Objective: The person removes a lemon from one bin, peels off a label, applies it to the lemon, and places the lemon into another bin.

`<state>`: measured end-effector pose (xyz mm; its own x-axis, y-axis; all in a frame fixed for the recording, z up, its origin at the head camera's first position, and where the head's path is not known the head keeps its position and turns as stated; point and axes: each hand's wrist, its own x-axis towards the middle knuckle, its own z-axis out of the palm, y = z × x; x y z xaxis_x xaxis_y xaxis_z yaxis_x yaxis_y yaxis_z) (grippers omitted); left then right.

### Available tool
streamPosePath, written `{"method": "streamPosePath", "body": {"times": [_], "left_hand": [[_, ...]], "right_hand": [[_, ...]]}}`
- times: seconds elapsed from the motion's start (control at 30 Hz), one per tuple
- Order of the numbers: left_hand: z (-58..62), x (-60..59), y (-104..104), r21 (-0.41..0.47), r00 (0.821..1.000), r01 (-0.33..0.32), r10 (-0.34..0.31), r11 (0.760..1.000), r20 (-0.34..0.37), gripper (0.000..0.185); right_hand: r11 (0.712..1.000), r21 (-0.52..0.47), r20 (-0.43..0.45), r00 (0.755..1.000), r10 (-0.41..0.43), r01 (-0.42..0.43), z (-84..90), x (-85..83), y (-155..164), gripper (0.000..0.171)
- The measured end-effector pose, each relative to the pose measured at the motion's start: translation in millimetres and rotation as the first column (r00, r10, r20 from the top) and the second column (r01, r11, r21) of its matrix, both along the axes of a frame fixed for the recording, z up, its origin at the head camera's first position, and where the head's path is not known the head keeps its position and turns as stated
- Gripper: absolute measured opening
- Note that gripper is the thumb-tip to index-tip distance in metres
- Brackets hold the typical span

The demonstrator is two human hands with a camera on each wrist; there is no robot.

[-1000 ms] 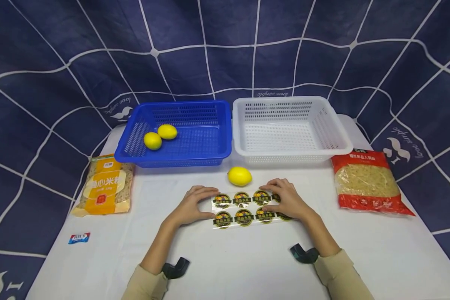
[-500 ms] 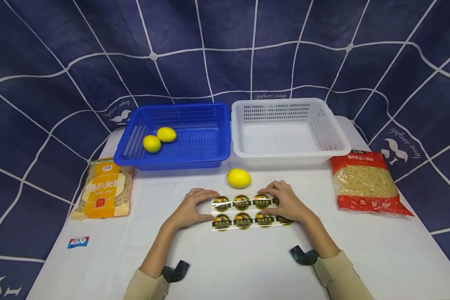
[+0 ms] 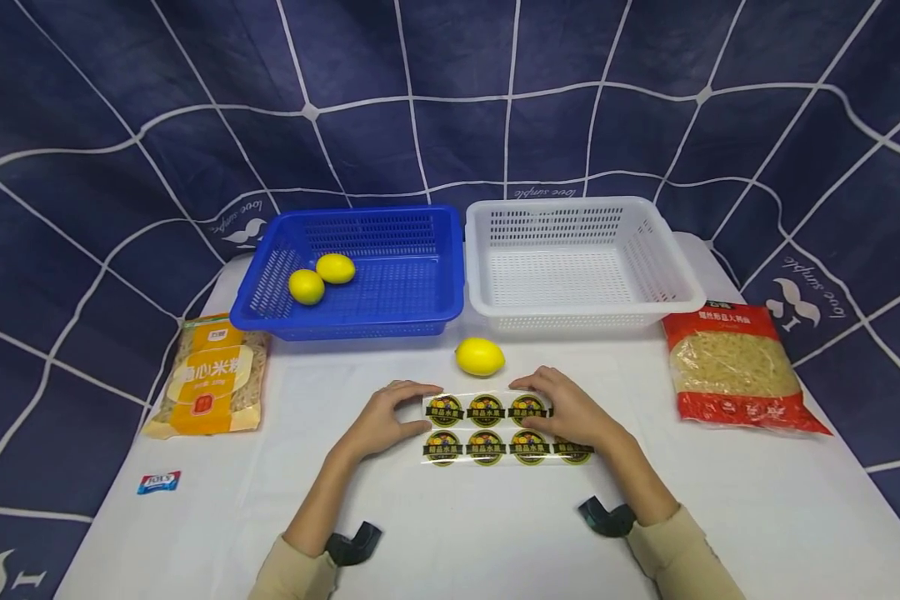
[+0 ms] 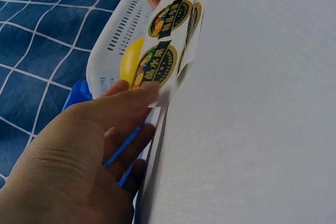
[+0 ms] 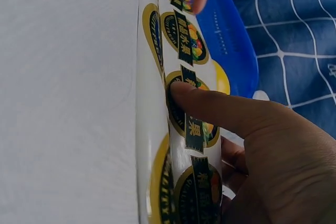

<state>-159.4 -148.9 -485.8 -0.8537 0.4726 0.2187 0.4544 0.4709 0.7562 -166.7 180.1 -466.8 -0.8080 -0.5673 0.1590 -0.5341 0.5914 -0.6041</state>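
A clear sticker sheet (image 3: 495, 429) with two rows of round yellow-and-black fruit labels lies at the front middle of the white table (image 3: 495, 533). My left hand (image 3: 426, 408) pinches its left edge, and the left wrist view shows that edge (image 4: 163, 66) lifted off the table by the hand (image 4: 131, 114). My right hand (image 3: 547, 407) grips the sheet's right part. In the right wrist view its thumb (image 5: 210, 111) presses on a label of the sheet (image 5: 184, 40) and its fingers curl behind. A loose lemon (image 3: 480, 357) sits just beyond the sheet.
A blue basket (image 3: 345, 321) at back left holds two lemons (image 3: 306, 286) (image 3: 335, 268). Beside it stands a white basket (image 3: 585, 310). An orange noodle bag (image 3: 210, 383) lies left, a red pasta bag (image 3: 735, 367) right, a small wrapper (image 3: 157, 482) front left.
The sticker sheet has turned from slightly tilted to level and sits a little nearer me. Both hands kept hold of it; the right hand slid slightly left along it.
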Motion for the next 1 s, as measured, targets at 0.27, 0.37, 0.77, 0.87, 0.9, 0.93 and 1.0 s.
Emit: {"method": "streamPosePath", "body": {"times": [0.27,0.37,0.77,0.87,0.9,0.93,1.0], "left_hand": [[2.5,3.5,6,0.139,0.990,-0.099,0.083,0.985,0.114,0.032],[11.1,6.4,9,0.174,0.989,-0.099,0.077,0.980,0.126,0.031],[41.0,17.2,19,0.229,0.994,-0.037,0.012,0.973,0.113,0.025],[41.2,17.7,21,0.224,0.996,-0.026,0.005,0.974,0.091,0.023],[41.3,17.9,22,0.220,0.997,-0.027,0.009,0.975,0.082,0.023],[41.6,18.3,23,0.215,0.997,-0.030,0.015,0.976,0.074,0.024],[42.3,19.0,24,0.205,0.998,-0.039,0.026,0.978,0.064,0.025]], "right_hand": [[0.999,-0.037,0.026,0.999,0.037,-0.036,6.3,2.8,-13,0.045],[0.993,-0.091,0.034,0.997,0.073,-0.069,8.4,3.8,-23,0.043],[0.967,-0.223,0.092,0.985,0.146,-0.122,-1.0,5.7,-44,0.037],[0.961,-0.248,0.105,0.982,0.156,-0.126,-4.0,5.4,-44,0.037],[0.959,-0.253,0.105,0.982,0.160,-0.129,-5.0,5.3,-44,0.037],[0.957,-0.257,0.104,0.981,0.162,-0.131,-5.7,5.2,-44,0.037],[0.956,-0.262,0.097,0.982,0.163,-0.133,-6.6,5.5,-44,0.037]]}}
